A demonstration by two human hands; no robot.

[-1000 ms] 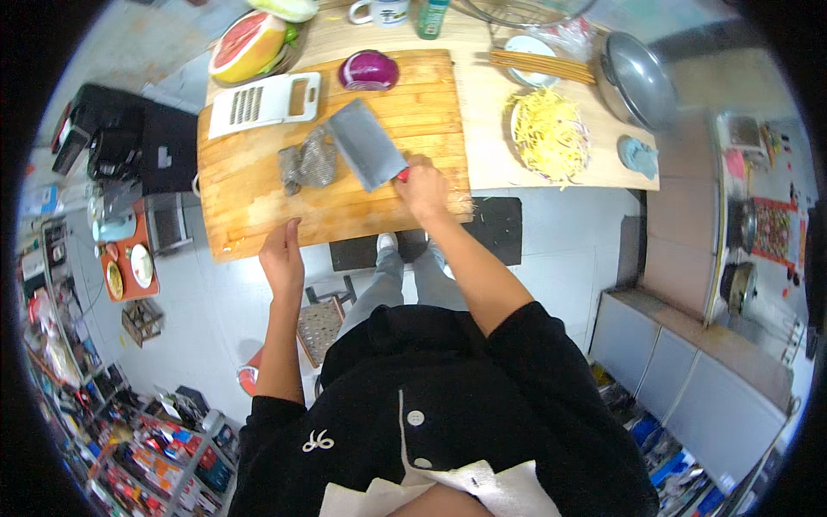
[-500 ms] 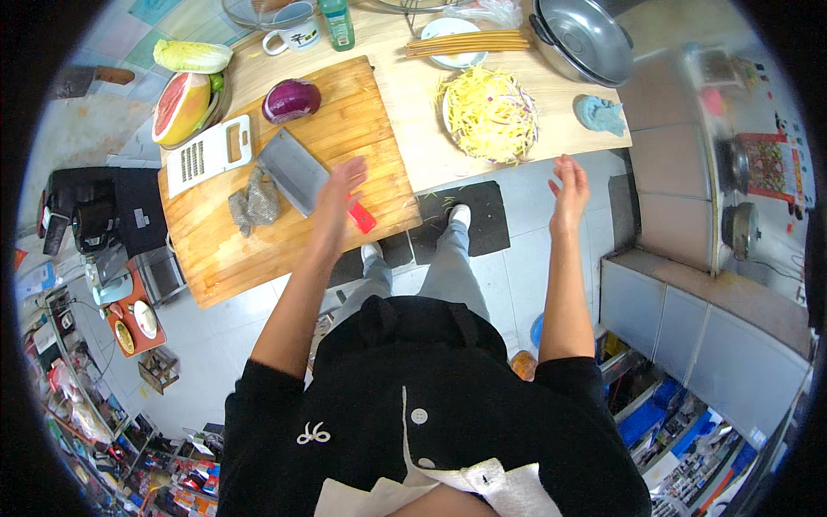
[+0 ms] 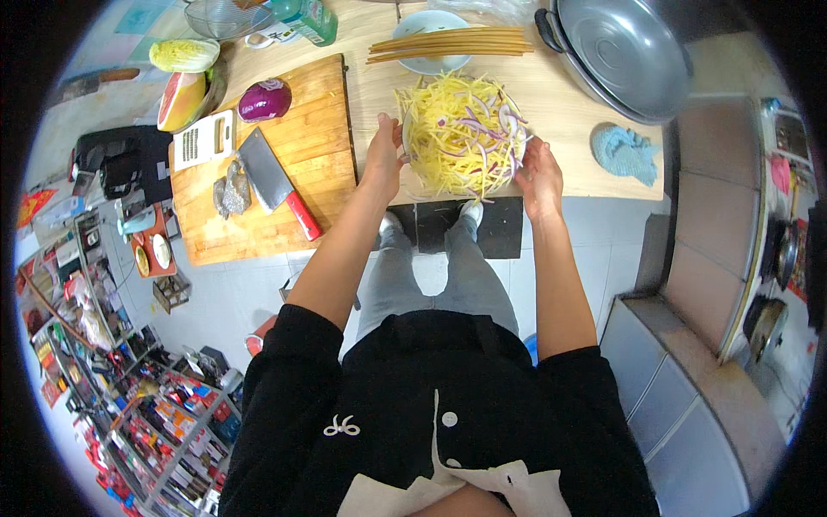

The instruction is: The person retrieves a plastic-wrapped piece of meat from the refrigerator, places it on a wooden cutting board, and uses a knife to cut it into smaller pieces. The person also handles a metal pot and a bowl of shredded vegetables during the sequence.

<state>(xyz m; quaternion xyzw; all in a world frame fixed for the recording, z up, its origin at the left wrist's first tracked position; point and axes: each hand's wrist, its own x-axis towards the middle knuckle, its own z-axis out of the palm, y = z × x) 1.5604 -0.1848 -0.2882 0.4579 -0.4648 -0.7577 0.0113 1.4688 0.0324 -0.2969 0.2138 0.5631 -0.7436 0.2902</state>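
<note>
A heaped plate (image 3: 406, 136) of yellow shreds (image 3: 444, 142), which look like potato, stands near the table's front edge. Purple onion slices (image 3: 482, 129) lie on top. My left hand (image 3: 386, 157) curls round the plate's left side, and my right hand (image 3: 541, 179) grips its right side with the thumb at the rim. Most of the plate is hidden under the food. Left of it, a cleaver (image 3: 269, 175) with a red handle rests on the wooden cutting board (image 3: 301, 121), along with a half purple onion (image 3: 264, 100), a white grater (image 3: 205, 140) and a grey crumpled cloth (image 3: 232, 191).
Several long wooden sticks (image 3: 448, 43) lie across a pale bowl (image 3: 431, 65) behind the plate. Two nested metal pots (image 3: 624, 52) stand back right, with a blue cloth (image 3: 624, 153) before them. Cut fruit (image 3: 181, 99), a cabbage (image 3: 184, 55) and a green bottle (image 3: 307, 19) are at far left.
Both hands have moved in from apart to the sides of the plate and closed on it. The view has shifted, so the table sits differently in the picture.
</note>
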